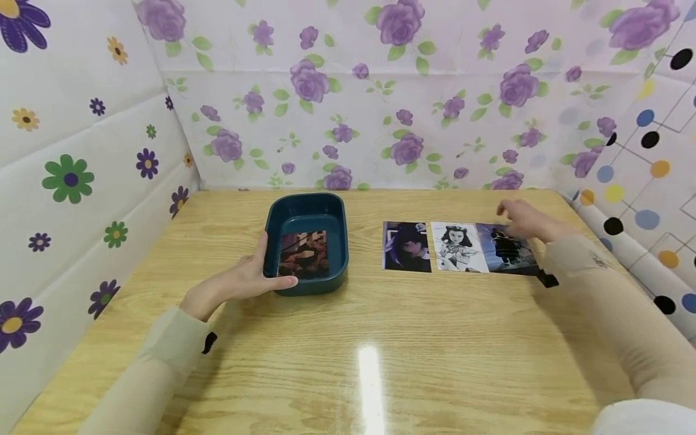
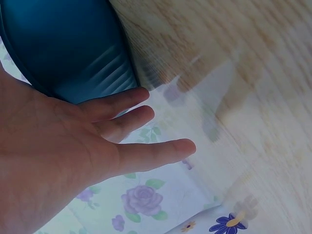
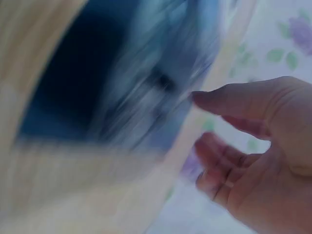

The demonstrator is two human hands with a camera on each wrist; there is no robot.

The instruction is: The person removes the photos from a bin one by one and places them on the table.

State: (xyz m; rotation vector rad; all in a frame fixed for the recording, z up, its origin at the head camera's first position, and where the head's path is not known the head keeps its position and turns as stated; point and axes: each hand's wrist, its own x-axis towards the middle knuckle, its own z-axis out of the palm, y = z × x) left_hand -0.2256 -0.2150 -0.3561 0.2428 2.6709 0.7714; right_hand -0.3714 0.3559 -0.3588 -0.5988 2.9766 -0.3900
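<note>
A wooden table (image 1: 380, 338) fills the bottom of the picture. Walls with purple flowers (image 1: 380, 109) stand at the top.

left hand (image 1: 236, 283) rests against teal tray (image 1: 306, 208) front-left, one photo (image 1: 303, 255) inside; right hand (image 1: 524, 220) hovers at far edge of rightmost of three cards (image 1: 459, 247) on table (image 1: 337, 350)

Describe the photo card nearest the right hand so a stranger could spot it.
On the wooden table, right of the teal tray, three photo cards lie in a row. Take the rightmost card, by the right hand: dark blue, beside the black-and-white middle card.
</note>
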